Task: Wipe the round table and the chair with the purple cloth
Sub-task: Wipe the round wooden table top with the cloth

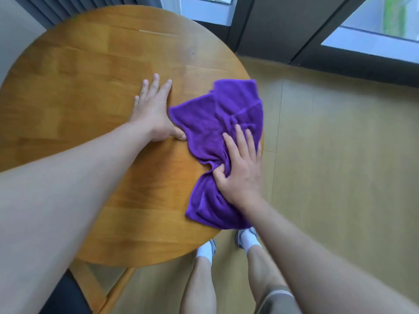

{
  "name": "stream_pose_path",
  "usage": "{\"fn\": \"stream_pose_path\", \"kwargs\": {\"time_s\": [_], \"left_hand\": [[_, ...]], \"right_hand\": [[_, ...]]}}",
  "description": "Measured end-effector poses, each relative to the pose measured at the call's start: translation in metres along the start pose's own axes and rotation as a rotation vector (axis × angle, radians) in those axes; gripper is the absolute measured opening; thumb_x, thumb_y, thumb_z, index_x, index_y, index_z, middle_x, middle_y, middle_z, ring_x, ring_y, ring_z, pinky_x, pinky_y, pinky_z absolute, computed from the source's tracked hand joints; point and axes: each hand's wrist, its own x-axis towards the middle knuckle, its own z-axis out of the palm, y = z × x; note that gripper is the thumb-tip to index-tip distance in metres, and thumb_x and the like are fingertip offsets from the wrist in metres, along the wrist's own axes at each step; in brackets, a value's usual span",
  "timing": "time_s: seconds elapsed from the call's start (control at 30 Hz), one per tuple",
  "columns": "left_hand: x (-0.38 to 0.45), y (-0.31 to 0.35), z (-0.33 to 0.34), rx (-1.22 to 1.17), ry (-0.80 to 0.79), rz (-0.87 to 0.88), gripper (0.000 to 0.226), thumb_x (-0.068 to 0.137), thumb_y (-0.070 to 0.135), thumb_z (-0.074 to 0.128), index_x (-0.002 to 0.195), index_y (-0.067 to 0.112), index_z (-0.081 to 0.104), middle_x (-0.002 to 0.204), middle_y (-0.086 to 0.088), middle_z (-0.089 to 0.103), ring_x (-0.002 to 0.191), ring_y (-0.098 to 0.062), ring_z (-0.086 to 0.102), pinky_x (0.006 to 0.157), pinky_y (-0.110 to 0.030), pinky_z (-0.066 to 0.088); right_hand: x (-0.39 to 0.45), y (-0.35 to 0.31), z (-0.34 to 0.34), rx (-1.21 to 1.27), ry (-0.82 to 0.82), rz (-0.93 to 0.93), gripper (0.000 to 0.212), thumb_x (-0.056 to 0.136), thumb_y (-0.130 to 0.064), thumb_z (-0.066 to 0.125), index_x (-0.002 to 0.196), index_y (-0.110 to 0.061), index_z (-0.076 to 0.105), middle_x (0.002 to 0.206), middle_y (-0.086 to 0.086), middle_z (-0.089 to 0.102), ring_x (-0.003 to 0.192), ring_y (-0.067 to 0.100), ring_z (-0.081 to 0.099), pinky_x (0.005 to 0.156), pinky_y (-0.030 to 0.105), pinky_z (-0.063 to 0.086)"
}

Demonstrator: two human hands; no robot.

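Observation:
The round wooden table (90, 87) fills the left and middle of the head view. A purple cloth (210, 118) lies crumpled on its right side, reaching the table's right edge. My right hand (240, 171) presses down on the cloth's near half, thumb and fingers bunching the fabric. My left hand (154, 109) rests flat on the bare wood just left of the cloth, fingers spread, its thumb touching the cloth's left edge. The chair (99, 288) shows only as wooden rails and a dark seat under the table's near edge at bottom left.
Light wooden floor (328, 177) lies to the right of the table. Dark window frames (272, 37) and glass doors run along the far side, with grey curtains at top left. My legs and white-socked feet stand by the table's near right edge.

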Motion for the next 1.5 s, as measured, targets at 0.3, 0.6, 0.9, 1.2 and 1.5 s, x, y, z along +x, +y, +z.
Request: {"fn": "stream_pose_path", "kwargs": {"time_s": [0.3,0.6,0.9,1.2,1.5], "left_hand": [[-0.1,-0.081,0.023,0.065,-0.044,-0.123,0.134,0.065,0.064,0.089,0.162,0.049,-0.003,0.173,0.001,-0.019,0.159,-0.038,-0.009,0.125,-0.059,0.023],[-0.131,-0.108,0.037,0.174,-0.16,-0.145,0.162,0.049,0.049,0.102,0.157,0.051,-0.019,0.165,0.003,-0.04,0.156,-0.041,-0.023,0.118,-0.073,0.023],[-0.131,-0.111,0.041,0.148,-0.152,-0.181,0.163,0.043,0.041,0.105,0.158,0.054,-0.01,0.164,0.009,-0.04,0.156,-0.037,-0.024,0.118,-0.075,0.019],[-0.13,-0.111,0.046,0.105,-0.161,-0.195,0.166,0.042,0.036,0.105,0.161,0.048,-0.009,0.163,0.008,-0.042,0.155,-0.038,-0.028,0.119,-0.076,0.011],[-0.137,-0.117,0.048,0.19,-0.116,-0.143,0.151,0.052,0.049,0.1,0.163,0.038,-0.001,0.167,0.002,-0.035,0.157,-0.037,-0.022,0.124,-0.068,0.014]], "right_hand": [[-0.077,-0.058,0.035,-0.189,-0.206,-0.319,0.088,0.078,-0.036,0.053,0.16,-0.015,0.029,0.171,0.014,0.009,0.158,0.035,0.001,0.125,0.058,0.005],[-0.013,-0.006,0.007,-0.041,-0.159,-0.374,0.078,0.072,-0.024,0.063,0.149,-0.024,0.05,0.167,-0.004,0.03,0.156,0.022,0.019,0.127,0.05,0.012],[-0.064,-0.081,0.042,-0.136,-0.237,-0.35,0.087,0.075,-0.031,0.056,0.158,-0.018,0.034,0.171,0.009,0.013,0.158,0.032,0.004,0.126,0.056,0.006],[-0.015,-0.03,0.01,-0.017,-0.17,-0.322,0.077,0.077,-0.024,0.055,0.153,-0.023,0.045,0.169,-0.002,0.024,0.158,0.024,0.013,0.126,0.052,0.011],[-0.066,-0.078,0.024,-0.177,-0.516,-0.641,0.091,0.088,-0.052,0.043,0.164,-0.017,0.008,0.171,0.012,-0.012,0.156,0.033,-0.017,0.123,0.061,0.004]]}}
